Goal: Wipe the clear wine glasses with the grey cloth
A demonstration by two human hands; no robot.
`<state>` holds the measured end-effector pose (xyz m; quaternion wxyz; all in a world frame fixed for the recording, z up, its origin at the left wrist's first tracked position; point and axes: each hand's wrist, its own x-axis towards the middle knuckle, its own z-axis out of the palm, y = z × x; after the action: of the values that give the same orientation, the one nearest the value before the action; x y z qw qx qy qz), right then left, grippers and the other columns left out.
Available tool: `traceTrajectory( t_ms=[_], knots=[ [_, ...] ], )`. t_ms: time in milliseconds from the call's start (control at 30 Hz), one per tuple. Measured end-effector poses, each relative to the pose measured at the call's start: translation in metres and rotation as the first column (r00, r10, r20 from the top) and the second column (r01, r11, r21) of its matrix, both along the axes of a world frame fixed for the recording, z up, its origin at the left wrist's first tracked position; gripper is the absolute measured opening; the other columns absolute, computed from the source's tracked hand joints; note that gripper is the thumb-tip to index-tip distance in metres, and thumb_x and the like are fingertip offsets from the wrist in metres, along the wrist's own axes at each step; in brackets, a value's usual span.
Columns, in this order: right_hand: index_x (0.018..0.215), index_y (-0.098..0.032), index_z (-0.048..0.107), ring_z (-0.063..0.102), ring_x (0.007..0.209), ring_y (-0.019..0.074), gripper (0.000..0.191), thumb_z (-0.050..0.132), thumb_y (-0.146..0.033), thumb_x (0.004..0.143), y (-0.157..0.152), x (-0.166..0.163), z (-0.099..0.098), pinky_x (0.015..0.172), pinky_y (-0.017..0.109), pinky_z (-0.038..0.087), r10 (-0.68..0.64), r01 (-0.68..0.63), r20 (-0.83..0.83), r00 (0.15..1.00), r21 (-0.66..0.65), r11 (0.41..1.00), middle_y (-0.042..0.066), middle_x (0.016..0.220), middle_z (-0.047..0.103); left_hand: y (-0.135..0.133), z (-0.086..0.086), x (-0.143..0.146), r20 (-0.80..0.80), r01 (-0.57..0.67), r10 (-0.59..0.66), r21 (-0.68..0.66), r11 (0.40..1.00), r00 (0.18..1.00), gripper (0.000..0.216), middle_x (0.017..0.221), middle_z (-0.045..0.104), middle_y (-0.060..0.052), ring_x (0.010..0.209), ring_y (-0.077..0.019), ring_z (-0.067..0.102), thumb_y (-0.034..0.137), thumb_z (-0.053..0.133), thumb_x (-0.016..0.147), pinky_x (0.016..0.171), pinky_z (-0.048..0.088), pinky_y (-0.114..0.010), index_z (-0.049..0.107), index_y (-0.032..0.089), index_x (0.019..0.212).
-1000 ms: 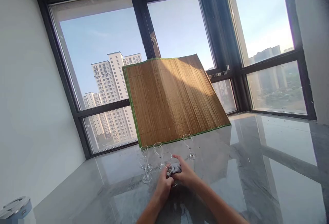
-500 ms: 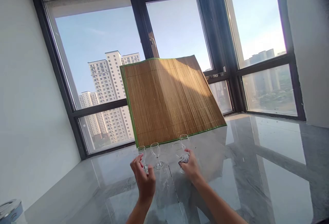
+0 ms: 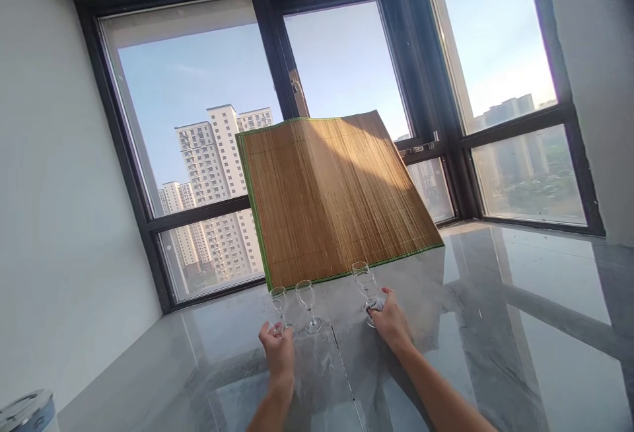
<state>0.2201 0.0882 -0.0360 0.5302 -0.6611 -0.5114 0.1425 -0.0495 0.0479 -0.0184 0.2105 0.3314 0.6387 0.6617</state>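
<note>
Several clear wine glasses stand on a glossy grey marble surface (image 3: 485,326) in front of a window. My left hand (image 3: 278,353) is curled round the foot of the leftmost glass (image 3: 278,300). Another glass (image 3: 307,300) stands free just right of it. My right hand (image 3: 392,323) is closed on a small grey cloth (image 3: 378,303) and rests against the base of a pair of glasses (image 3: 364,280) that stand close together on the right. Both forearms reach in from the bottom edge.
A brown bamboo mat (image 3: 337,201) with a green edge leans against the dark window frame right behind the glasses. A round metal-lidded tin (image 3: 24,412) sits at the bottom left by the white wall. Tall buildings show through the panes.
My hands have parted: the right one carried the glass it was wiping to the right and set it beside the far right glass; the left one moved to the leftmost glass.
</note>
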Motion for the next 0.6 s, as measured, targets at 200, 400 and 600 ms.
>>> traceTrajectory(
  t_ms=[200,400,600],
  knots=[
    [0.136,-0.019,0.046,0.068,0.061,0.0271,0.059,0.055,-0.031,0.079,-0.013,-0.003,0.008,0.051,0.03,0.039,-0.094,0.092,0.032,0.995,0.043,0.995,0.008,0.072,0.072,-0.001,-0.007,0.008,-0.126,0.085,-0.094,-0.076,0.993,0.988,0.043,0.105,0.067,-0.011,0.093,-0.0219,0.068,0.036,0.053,0.085,0.077,0.051,-0.029,0.048,0.017,0.124],
    [0.139,-0.02,0.039,0.072,0.086,0.0302,0.056,0.052,-0.032,0.086,-0.049,-0.025,0.034,0.066,0.033,0.047,-0.095,0.046,0.114,0.989,0.37,0.928,0.012,0.107,0.073,-0.014,-0.005,0.035,-0.279,0.371,-0.347,0.038,0.928,0.895,0.059,0.077,0.065,-0.002,0.066,-0.0187,0.064,0.058,0.057,0.081,0.068,0.05,-0.03,0.056,0.015,0.122],
    [0.129,-0.021,0.045,0.07,0.086,0.0257,0.051,0.052,-0.017,0.079,-0.057,-0.044,0.03,0.071,0.032,0.049,0.166,-0.318,0.369,0.914,0.399,0.86,0.009,0.104,0.073,-0.025,-0.002,0.047,-0.489,0.42,-0.375,-0.019,0.907,0.788,0.059,0.07,0.062,0.0,0.061,-0.0181,0.059,0.055,0.051,0.087,0.062,0.046,-0.029,0.058,0.012,0.128]
  ],
)
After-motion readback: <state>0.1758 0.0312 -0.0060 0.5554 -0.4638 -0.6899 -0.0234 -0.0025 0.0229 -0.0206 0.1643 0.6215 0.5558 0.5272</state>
